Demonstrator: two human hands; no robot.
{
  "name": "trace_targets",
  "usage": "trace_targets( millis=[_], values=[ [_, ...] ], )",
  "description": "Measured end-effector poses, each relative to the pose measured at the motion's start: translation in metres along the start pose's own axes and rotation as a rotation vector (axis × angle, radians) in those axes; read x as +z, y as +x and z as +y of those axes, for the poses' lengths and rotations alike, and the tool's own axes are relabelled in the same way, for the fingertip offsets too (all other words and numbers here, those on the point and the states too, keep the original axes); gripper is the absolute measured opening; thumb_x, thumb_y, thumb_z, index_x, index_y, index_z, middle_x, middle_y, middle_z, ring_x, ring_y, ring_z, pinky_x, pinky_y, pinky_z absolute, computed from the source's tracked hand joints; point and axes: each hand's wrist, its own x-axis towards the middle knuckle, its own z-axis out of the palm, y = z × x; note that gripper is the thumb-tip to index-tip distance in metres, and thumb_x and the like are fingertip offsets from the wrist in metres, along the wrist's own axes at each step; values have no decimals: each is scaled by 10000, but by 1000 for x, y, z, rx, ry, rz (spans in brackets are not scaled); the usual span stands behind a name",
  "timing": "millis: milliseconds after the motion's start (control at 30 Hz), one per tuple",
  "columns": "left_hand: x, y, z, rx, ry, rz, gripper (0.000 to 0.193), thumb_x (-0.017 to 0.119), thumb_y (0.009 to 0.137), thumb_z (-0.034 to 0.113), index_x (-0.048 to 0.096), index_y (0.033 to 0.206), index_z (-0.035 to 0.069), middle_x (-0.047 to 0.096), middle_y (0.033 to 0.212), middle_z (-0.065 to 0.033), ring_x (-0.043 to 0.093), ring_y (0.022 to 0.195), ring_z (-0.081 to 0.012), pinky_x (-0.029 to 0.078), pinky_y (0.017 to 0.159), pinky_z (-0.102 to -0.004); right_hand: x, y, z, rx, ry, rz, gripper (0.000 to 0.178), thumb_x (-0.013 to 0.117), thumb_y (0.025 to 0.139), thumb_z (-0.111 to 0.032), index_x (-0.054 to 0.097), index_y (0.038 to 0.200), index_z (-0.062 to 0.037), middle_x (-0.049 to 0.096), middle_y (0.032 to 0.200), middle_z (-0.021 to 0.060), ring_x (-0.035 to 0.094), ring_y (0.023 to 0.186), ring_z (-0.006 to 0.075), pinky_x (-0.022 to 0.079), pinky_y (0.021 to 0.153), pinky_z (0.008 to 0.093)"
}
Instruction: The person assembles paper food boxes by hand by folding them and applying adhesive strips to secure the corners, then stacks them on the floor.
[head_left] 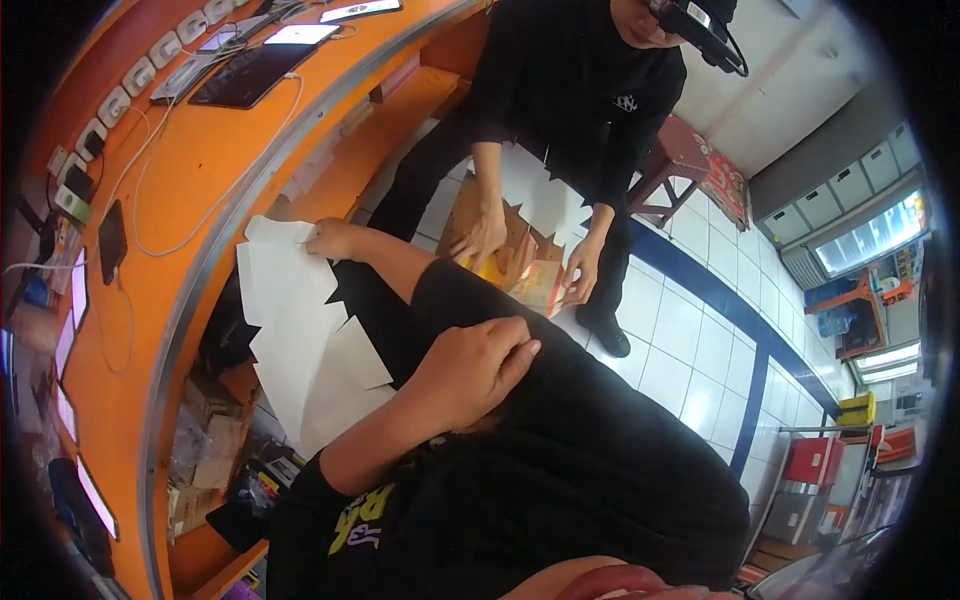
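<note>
A white sheet (300, 345) with notched, jagged edges slopes down at my left, beside the orange counter. My right hand (335, 240) reaches across me and grips the sheet's upper right edge between thumb and fingers. My left hand (480, 370) is closed with curled fingers, close in front of my right arm's black sleeve. Whether it pinches anything is hidden. Across from me, a person in black has one hand (482, 238) by a yellow piece (490, 268) and the other hand (582, 270) by an orange-and-white printed piece (538, 285).
The orange counter (180, 210) curves along the left, with a dark tablet (250, 85), phones, cables and sockets. Below it, a shelf holds boxes and bags. A notched white sheet (550, 205) lies before the person. A dark red stool (672, 165) stands behind, on white tiles (690, 330).
</note>
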Motion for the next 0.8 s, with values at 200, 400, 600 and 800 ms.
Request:
trace_targets(
  millis=[200, 400, 600, 800],
  values=[
    [-24, -21, 31, 76, -482, -129, 192, 532, 949, 136, 487, 796, 28, 482, 667, -78, 467, 547, -171, 372, 523, -302, -1, -2, -23, 72, 76, -170, 344, 643, 794, -218, 635, 1034, 29, 664, 872, 126, 632, 734, 235, 516, 660, 365],
    [-22, -38, 28, 16, -373, -66, 146, 577, 905, 113, 523, 797, 31, 538, 675, -68, 554, 543, -198, 417, 501, -295, -34, -17, -8, 65, 668, -296, 299, 623, 804, -155, 608, 1080, -39, 666, 972, 82, 658, 875, 219, 536, 830, 381],
    [15, -68, -11, 109, 201, 305, 286, 761, 642, 162, 538, 792, 64, 569, 685, -67, 592, 546, -231, 482, 504, -332, -80, -30, 1, 12, 888, -327, 504, 614, 757, -78, 503, 1246, -35, 632, 1133, 128, 627, 1046, 263, 484, 963, 449],
    [11, -76, -14, 136, 263, 222, 232, 717, 687, 82, 533, 818, 31, 569, 690, -78, 584, 538, -260, 489, 520, -351, -95, -36, 4, 87, 912, -351, 456, 592, 734, -41, 526, 1185, -15, 654, 1107, 116, 649, 1019, 247, 471, 992, 423]
  ],
)
